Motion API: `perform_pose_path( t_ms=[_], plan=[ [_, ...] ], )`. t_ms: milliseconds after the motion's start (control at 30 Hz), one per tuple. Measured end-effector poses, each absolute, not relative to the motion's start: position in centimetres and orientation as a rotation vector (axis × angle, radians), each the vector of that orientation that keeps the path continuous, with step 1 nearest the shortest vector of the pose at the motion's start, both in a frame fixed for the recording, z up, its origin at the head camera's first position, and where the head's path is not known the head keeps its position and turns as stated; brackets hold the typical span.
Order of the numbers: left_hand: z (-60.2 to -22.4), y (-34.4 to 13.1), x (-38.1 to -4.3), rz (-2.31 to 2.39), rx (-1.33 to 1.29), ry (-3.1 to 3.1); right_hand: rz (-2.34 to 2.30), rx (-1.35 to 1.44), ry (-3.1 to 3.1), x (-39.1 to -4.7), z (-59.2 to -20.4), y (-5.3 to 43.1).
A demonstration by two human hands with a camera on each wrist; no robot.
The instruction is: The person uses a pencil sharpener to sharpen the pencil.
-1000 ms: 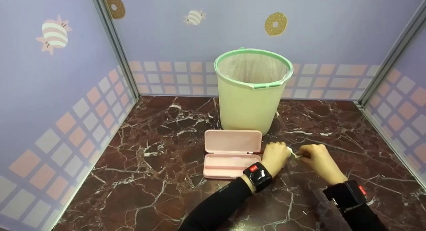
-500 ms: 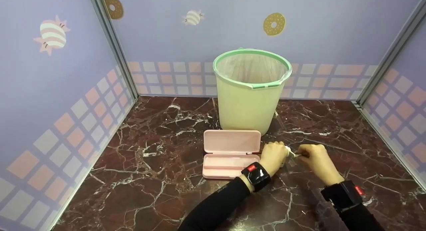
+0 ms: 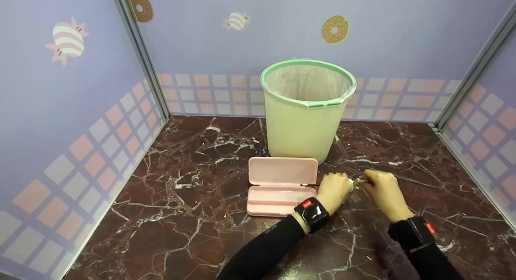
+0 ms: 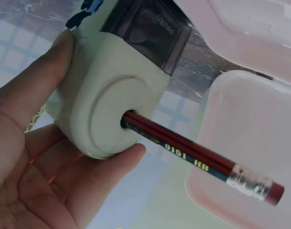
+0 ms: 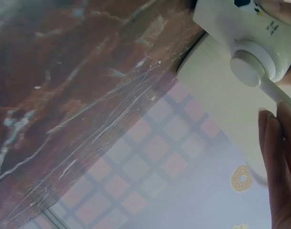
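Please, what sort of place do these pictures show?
Probably a small purpose-built booth: lavender panels stand on three sides, grey posts show at the corners, and a dark marble-look surface lies between.

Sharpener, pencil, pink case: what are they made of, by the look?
Sharpener: probably plastic, satin; smooth moulded curves, dark translucent window.
Pencil: probably painted wood, core hidden; crisp stripes, gold lettering. Ferrule looks metal, shiny and crimped.
Case: likely plastic, smooth; rounded moulded corners, soft highlights.
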State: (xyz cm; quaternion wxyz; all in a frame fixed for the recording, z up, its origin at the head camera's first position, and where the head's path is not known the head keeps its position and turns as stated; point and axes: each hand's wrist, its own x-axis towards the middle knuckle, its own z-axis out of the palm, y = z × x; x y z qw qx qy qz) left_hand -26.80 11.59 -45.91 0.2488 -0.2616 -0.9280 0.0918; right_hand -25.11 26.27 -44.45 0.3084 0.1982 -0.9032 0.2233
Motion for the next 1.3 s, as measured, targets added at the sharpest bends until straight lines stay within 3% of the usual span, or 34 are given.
perform_pose_path(
  t_ms=[533, 1300],
  plan=[
    [-46.2, 11.7, -27.0, 0.241, -0.707, -2.445, 0.622, 0.463, -2.482, -28.6, -44.4, 26.1],
    [-46.1, 11.0, -27.3, 0.160, -0.743, -2.419, 0.663, 0.461, -2.512, -30.6, -45.7, 26.2]
  ],
)
